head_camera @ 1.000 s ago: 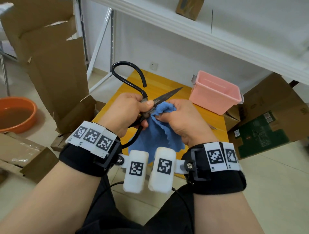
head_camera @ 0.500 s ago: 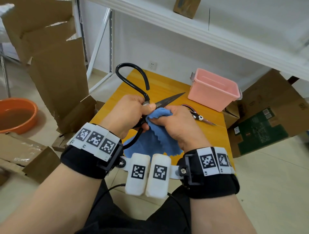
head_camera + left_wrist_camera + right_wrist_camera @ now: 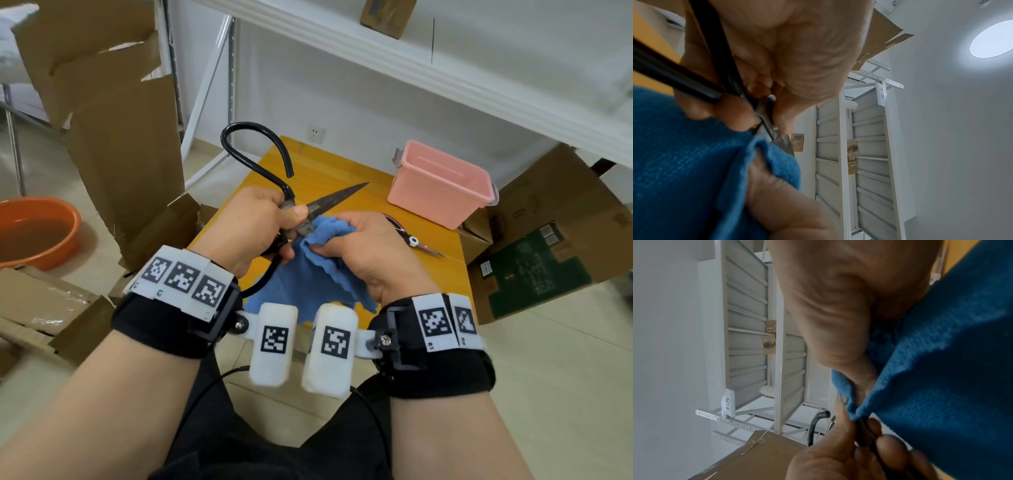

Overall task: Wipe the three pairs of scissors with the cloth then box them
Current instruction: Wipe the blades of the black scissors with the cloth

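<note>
Scissors (image 3: 310, 209), the big black-handled pair, are held up in the air above the near half of the yellow table (image 3: 329, 171), between both hands. Long axis runs from the handle loops at about 10 o'clock to the blade tip at about 2 o'clock in the head view; blades closed, tip pointing toward the pink box (image 3: 442, 185). Box sits at roughly 1 o'clock from the hands, near the table's far right corner, well apart from the tip. Right hand (image 3: 363, 250) is the nearer one to the box. Left hand (image 3: 250, 229) is curled tight round the shanks just behind the pivot, thumb pressed on top; one handle loop arcs above it, the other trails down past the wrist. Right hand pinches the blue cloth (image 3: 315, 274) against the base of the blades, fingers bunched, thumb underneath; the rest of the cloth hangs loose below. Left wrist view confirms the cloth folded over the blade right at the pivot. Judgement: wiping of this pair is in progress; the stroke would run outward along the blade toward 2 o'clock. Second pair of scissors (image 3: 416, 241) lies flat on the table just beyond the right hand, blades pointing about 4 o'clock. Third pair not in view; whether the box holds anything cannot be told.
</note>
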A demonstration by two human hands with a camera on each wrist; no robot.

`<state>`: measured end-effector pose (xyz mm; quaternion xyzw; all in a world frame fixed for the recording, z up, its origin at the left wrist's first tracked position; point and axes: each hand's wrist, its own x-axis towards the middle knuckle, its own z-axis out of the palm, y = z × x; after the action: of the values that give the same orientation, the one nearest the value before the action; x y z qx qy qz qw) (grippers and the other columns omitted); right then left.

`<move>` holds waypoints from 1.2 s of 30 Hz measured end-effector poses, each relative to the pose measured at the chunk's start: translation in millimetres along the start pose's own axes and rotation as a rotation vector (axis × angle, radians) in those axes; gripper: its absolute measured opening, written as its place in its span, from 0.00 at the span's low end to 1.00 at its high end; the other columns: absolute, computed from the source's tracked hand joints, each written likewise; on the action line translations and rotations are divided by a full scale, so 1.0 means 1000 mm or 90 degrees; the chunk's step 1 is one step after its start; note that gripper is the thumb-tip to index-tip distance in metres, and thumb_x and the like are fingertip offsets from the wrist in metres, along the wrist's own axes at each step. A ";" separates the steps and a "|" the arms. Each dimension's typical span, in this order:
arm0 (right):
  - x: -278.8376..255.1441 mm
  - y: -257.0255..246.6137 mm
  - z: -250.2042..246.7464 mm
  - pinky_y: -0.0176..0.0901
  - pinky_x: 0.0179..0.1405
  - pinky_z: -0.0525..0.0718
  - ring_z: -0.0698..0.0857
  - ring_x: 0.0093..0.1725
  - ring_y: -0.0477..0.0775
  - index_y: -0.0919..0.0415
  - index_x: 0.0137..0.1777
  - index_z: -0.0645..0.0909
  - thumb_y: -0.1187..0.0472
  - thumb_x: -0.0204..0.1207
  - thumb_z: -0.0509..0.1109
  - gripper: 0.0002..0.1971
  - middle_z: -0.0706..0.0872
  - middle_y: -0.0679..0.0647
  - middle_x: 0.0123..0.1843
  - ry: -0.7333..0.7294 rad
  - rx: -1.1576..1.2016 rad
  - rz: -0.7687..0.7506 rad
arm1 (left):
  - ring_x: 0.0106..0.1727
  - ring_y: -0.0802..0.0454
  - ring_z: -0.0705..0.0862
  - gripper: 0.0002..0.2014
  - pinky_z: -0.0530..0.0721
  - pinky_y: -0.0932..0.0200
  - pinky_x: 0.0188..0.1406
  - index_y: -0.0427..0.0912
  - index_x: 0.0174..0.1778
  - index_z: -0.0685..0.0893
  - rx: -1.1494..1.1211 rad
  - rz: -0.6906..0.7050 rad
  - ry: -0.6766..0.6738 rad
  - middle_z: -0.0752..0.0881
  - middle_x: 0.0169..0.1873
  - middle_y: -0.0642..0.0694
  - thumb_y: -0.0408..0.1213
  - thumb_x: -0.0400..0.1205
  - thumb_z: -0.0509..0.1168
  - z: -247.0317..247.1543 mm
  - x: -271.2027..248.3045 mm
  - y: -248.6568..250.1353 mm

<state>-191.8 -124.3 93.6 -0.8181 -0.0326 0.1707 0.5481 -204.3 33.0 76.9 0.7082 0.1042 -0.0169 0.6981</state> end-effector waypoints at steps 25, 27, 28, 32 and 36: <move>0.003 0.010 -0.009 0.48 0.38 0.78 0.80 0.38 0.55 0.68 0.43 0.86 0.70 0.77 0.74 0.02 0.85 0.64 0.38 -0.028 -0.155 0.016 | 0.20 0.46 0.77 0.10 0.83 0.54 0.25 0.29 0.51 0.83 -0.049 -0.089 0.023 0.79 0.30 0.39 0.35 0.84 0.69 -0.007 0.007 -0.014; 0.003 0.013 -0.012 0.53 0.41 0.84 0.83 0.40 0.56 0.70 0.45 0.88 0.69 0.75 0.76 0.03 0.89 0.68 0.41 -0.033 -0.143 0.013 | 0.20 0.45 0.77 0.10 0.83 0.52 0.26 0.30 0.47 0.82 -0.036 -0.087 0.017 0.79 0.28 0.41 0.35 0.84 0.69 -0.005 0.007 -0.016; 0.004 0.016 -0.013 0.53 0.42 0.85 0.84 0.40 0.56 0.71 0.46 0.88 0.68 0.74 0.78 0.05 0.90 0.67 0.42 -0.026 -0.122 0.013 | 0.20 0.45 0.77 0.10 0.83 0.52 0.27 0.31 0.44 0.80 -0.028 -0.085 0.016 0.78 0.27 0.41 0.36 0.84 0.69 -0.004 0.007 -0.015; 0.007 0.023 -0.002 0.50 0.40 0.81 0.86 0.38 0.57 0.72 0.50 0.87 0.58 0.74 0.80 0.15 0.91 0.70 0.44 0.006 -0.073 0.032 | 0.20 0.45 0.76 0.17 0.79 0.52 0.27 0.40 0.31 0.71 0.018 -0.060 0.006 0.76 0.26 0.42 0.35 0.85 0.68 0.006 0.005 -0.014; 0.010 0.026 0.006 0.49 0.40 0.81 0.86 0.39 0.58 0.67 0.49 0.88 0.63 0.76 0.78 0.07 0.91 0.69 0.45 0.022 -0.061 0.052 | 0.19 0.45 0.76 0.15 0.79 0.56 0.23 0.38 0.33 0.73 0.028 -0.060 0.008 0.76 0.26 0.41 0.34 0.84 0.69 0.008 0.004 -0.016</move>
<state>-187.4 -127.2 65.5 -0.8468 0.0024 0.1768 0.5017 -201.9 25.5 60.2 0.7177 0.1417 -0.0478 0.6801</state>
